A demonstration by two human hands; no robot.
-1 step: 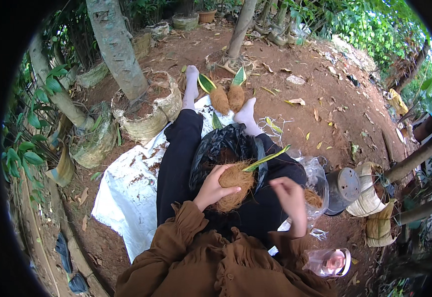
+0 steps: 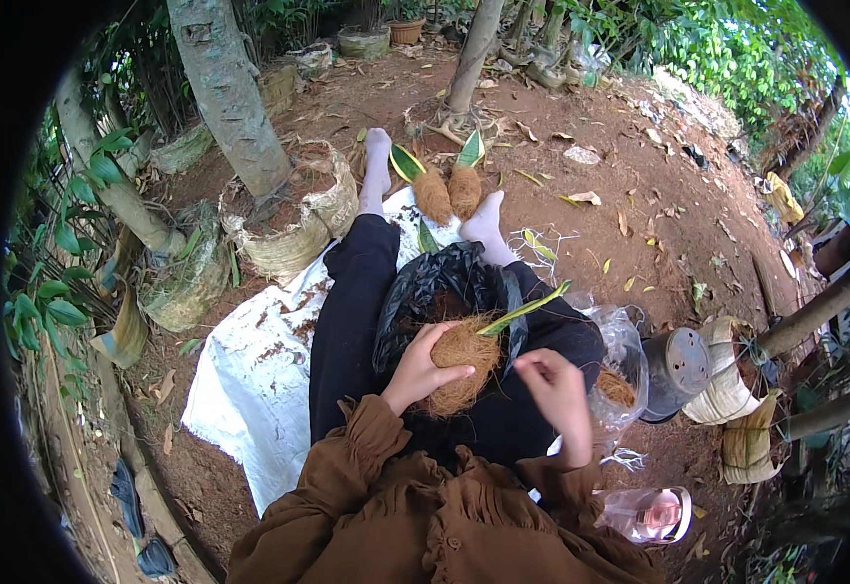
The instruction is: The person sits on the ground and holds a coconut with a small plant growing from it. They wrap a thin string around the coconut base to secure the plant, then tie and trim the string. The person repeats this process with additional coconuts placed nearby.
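My left hand (image 2: 423,368) is wrapped round the near-left side of a shaggy brown coconut-fibre ball (image 2: 466,358) above my lap. A green-and-yellow snake plant leaf (image 2: 527,309) sticks out of its top, leaning right. Just right of the ball, my right hand (image 2: 558,384) is raised with thumb and fingers pinched together. Whatever they pinch, perhaps a fine thread, is too small to see. Behind the ball, an open black plastic bag (image 2: 401,302) with dark contents lies between my legs. Two finished-looking fibre balls (image 2: 433,199) with leaves stand near my feet.
A white sack (image 2: 240,389) with soil crumbs spreads under my legs. To my right are a clear bag of fibre (image 2: 617,387), a dark pot (image 2: 676,375), white strings (image 2: 624,457) and a pink roll-like item (image 2: 657,516). Potted trees (image 2: 289,238) stand left.
My right hand has shifted slightly left, closer to the fibre ball. My left hand and the ball stay in place.
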